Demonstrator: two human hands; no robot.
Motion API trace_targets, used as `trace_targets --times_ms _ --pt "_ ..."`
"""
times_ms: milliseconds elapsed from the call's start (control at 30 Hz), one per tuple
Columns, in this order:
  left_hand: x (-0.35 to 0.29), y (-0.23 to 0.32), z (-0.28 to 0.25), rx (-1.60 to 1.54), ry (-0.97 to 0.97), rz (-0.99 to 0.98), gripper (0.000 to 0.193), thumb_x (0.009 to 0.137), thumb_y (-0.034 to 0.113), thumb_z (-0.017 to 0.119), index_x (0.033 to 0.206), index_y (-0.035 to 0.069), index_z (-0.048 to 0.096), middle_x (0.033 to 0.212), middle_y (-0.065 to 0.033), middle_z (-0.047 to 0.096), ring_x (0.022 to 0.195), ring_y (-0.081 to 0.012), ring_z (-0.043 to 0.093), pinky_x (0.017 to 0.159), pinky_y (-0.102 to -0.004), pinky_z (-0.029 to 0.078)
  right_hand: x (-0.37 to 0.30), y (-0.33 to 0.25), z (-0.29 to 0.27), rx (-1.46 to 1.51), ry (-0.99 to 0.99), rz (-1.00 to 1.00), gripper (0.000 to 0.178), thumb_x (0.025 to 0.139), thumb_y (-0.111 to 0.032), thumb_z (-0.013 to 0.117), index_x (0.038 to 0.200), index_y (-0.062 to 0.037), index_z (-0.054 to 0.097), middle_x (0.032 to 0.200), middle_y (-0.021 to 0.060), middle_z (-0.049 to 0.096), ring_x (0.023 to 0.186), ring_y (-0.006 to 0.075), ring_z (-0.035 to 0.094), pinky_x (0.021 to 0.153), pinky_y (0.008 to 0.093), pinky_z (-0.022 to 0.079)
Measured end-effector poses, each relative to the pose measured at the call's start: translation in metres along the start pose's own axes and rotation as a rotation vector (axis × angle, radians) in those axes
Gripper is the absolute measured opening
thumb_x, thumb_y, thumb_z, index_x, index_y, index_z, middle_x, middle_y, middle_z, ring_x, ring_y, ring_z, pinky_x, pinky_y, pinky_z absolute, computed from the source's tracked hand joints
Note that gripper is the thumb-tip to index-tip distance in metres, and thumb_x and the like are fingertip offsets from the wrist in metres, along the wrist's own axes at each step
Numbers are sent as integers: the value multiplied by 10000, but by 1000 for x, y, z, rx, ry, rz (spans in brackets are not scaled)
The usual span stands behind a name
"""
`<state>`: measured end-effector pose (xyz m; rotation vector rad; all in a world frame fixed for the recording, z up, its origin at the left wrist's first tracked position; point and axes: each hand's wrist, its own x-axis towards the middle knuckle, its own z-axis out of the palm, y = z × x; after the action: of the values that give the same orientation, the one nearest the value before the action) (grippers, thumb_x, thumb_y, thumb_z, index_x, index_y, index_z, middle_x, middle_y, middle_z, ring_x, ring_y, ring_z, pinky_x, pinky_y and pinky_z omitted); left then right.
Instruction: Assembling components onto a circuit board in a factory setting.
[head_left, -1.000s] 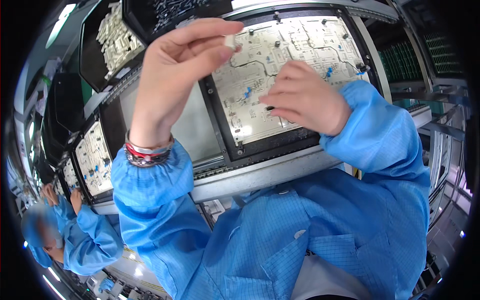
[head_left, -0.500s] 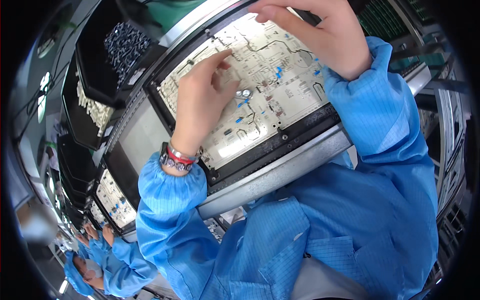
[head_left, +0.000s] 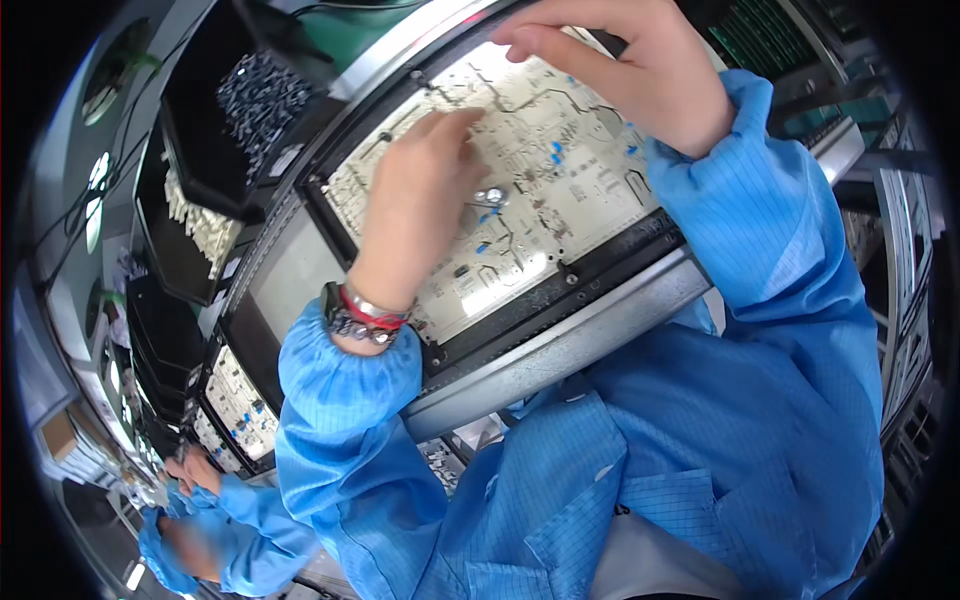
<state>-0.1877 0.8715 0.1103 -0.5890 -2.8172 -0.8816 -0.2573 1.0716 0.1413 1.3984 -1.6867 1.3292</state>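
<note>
A large pale circuit board [head_left: 520,262] lies in a black frame, with small blue parts [head_left: 557,152] and dark parts standing on it. My left hand [head_left: 425,175] is over the board's left half, back turned up and fingers curled downward. Blur and the hand itself hide its fingertips. Beside it, shiny round silver parts [head_left: 492,197] sit on the board. My right hand [head_left: 640,70] hovers over the far edge, thumb and index fingertip close together; anything small between them cannot be made out.
A metal rail [head_left: 560,350] runs along the near side. Black bins at the far left hold dark small parts [head_left: 265,105] and cream-coloured parts [head_left: 195,215]. Another populated board [head_left: 240,405] lies further left, where a co-worker in blue [head_left: 260,530] is at work. Green boards [head_left: 765,55] stand at the upper right.
My left hand has turned so that its back faces up more, and the thumb is hidden. My right hand has shifted slightly left and nearer. The whole view has moved a little.
</note>
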Motion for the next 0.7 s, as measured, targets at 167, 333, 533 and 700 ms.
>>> trace_targets --times_ms 167,333,533,700 --pt "-13 -8 0 50 15 82 334 728 10 587 1060 46 589 890 -127 589 777 -328 594 668 -396 488 54 -28 24 -66 -273 290 102 795 -61 635 871 -3 672 750 118 634 687 228 587 619 296 463" --pt "-20 -7 -12 111 70 164 255 753 75 595 1006 55 619 815 -120 607 775 -319 596 668 -396 487 106 0 105 -158 -472 -151 131 793 -106 558 783 -15 651 741 147 629 692 300 606 629 392 475" --pt "-49 -10 -53 -11 172 97 101 773 105 599 831 31 635 796 -165 604 751 -353 584 663 -415 484 104 34 198 -617 -771 -30 141 763 -66 539 810 -18 662 793 174 651 800 318 642 709 393 516" --pt "-67 -50 -126 66 597 -265 165 845 89 566 961 49 675 788 -119 671 641 -149 625 595 -255 479 104 88 212 -746 -845 9 137 740 -84 552 745 -47 684 778 138 664 747 283 663 662 392 533"
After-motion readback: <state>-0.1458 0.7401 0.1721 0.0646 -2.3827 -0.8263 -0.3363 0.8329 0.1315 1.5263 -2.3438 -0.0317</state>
